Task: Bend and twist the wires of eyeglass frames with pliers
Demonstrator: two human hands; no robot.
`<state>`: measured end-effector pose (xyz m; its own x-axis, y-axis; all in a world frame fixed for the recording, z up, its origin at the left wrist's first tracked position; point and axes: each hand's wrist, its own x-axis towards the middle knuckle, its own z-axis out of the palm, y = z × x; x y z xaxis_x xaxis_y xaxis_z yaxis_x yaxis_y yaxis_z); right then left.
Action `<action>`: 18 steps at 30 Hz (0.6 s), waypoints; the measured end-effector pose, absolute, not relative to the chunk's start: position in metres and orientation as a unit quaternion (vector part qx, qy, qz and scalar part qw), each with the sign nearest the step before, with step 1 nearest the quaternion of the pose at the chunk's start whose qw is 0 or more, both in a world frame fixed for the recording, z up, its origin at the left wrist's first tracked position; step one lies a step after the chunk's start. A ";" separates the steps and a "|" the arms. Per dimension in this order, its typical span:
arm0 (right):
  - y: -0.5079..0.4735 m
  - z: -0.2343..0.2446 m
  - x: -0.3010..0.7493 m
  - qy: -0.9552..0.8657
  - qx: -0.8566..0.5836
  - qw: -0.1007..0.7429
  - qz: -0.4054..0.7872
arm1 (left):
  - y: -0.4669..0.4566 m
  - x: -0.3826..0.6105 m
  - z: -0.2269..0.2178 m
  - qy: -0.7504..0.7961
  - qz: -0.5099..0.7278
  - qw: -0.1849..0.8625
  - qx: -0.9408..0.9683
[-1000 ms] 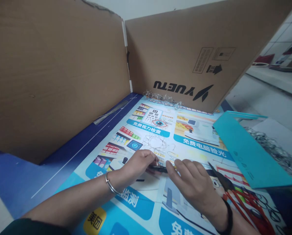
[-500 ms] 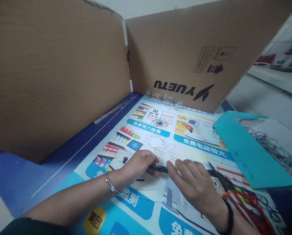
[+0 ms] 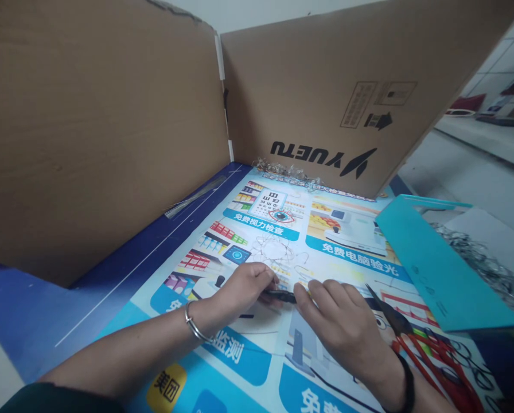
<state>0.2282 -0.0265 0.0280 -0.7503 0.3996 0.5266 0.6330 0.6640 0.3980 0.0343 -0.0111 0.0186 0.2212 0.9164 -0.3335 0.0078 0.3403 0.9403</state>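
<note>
Right hand (image 3: 341,318) shifted slightly rightward since a second ago; left hand (image 3: 250,287) almost unmoved. Upright sliver of wire seen at the left fingertips earlier hardly shows now. Black tool (image 3: 281,296) lies sideways between the two hands, over a printed poster (image 3: 257,358). Right grip: clenched about the tool's near end, handle mostly hidden. Left grip: thumb and fingers drawn together at its other end; cannot tell whether they pinch wire or the tool itself. Just beyond the hands, a ring of thin wire (image 3: 274,249) lies flat. Red-handled scissors (image 3: 416,350) beside the right wrist, blade pointing away. Farther right, a turquoise folder (image 3: 446,275), tangled wire heap (image 3: 481,261) beside it. Cardboard panel (image 3: 304,86) stands behind.
</note>
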 end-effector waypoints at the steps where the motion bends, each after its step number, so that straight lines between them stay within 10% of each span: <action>1: -0.027 0.028 0.228 -0.892 -0.295 0.194 -0.282 | -0.011 0.034 0.018 0.521 0.356 0.612 0.477; 18: -0.037 0.027 0.229 -0.904 -0.375 0.166 -0.120 | -0.028 0.027 0.007 0.424 0.319 0.201 0.824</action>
